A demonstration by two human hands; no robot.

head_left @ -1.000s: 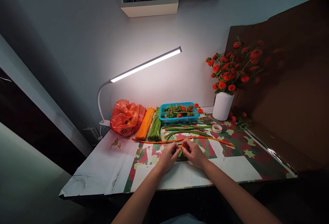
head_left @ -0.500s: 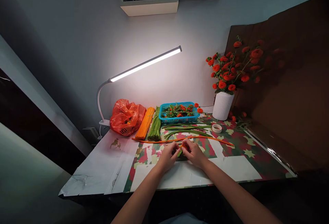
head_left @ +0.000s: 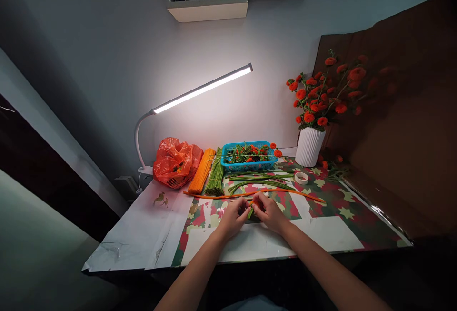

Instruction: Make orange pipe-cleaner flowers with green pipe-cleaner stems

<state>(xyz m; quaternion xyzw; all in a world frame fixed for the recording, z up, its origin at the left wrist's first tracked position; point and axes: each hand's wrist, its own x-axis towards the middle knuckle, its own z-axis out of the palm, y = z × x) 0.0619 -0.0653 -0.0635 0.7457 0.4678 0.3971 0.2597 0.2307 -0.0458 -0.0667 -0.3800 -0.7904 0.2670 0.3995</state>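
Small green-and-orange fuzzy pipe-cleaner piece (head_left: 251, 211) is pinched between fingertips of left hand (head_left: 233, 216) and right hand (head_left: 268, 213), above the camouflage-patterned table (head_left: 332, 206), near long orange pipe cleaner (head_left: 285, 191).

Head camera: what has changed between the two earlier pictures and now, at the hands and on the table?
Nothing visibly changed. The left hand and the right hand stay together on the small green and orange piece, and the long orange stem, blue basket, tape roll and white vase lie as before.
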